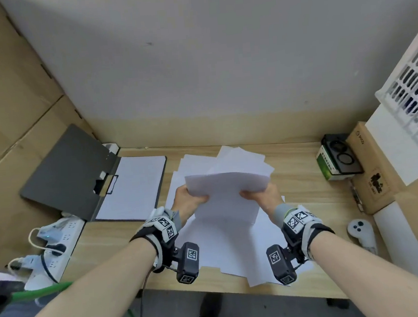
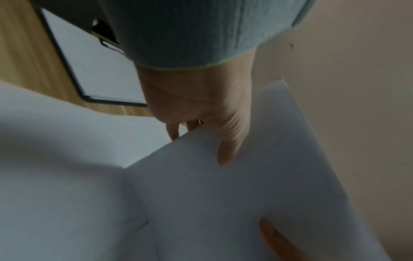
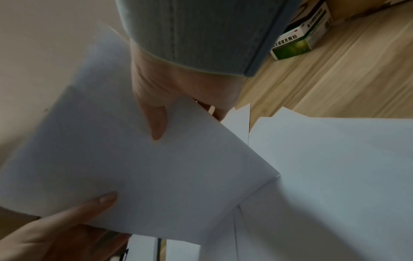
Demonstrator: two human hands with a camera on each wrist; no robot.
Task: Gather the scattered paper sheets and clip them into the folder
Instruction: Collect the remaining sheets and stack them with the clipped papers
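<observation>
Both hands hold a thin stack of white sheets [image 1: 226,188] upright above the desk. My left hand [image 1: 189,197] pinches its left edge, thumb on the near face [image 2: 225,155]. My right hand [image 1: 260,194] pinches the right edge, thumb [image 3: 157,127] across the paper. More loose sheets [image 1: 225,247] lie scattered on the wooden desk [image 1: 304,201] beneath and behind the stack. The dark grey folder [image 1: 68,169] lies open at the left, its cover leaning on the side wall, with white paper [image 1: 132,187] under its black clip [image 1: 107,185].
Power strips [image 1: 52,248] with cables sit at the desk's left edge. A green box [image 1: 328,166] with a black item on top, a cardboard box [image 1: 368,168] and a white controller [image 1: 360,231] stand at the right. A white basket [image 1: 412,87] hangs above right.
</observation>
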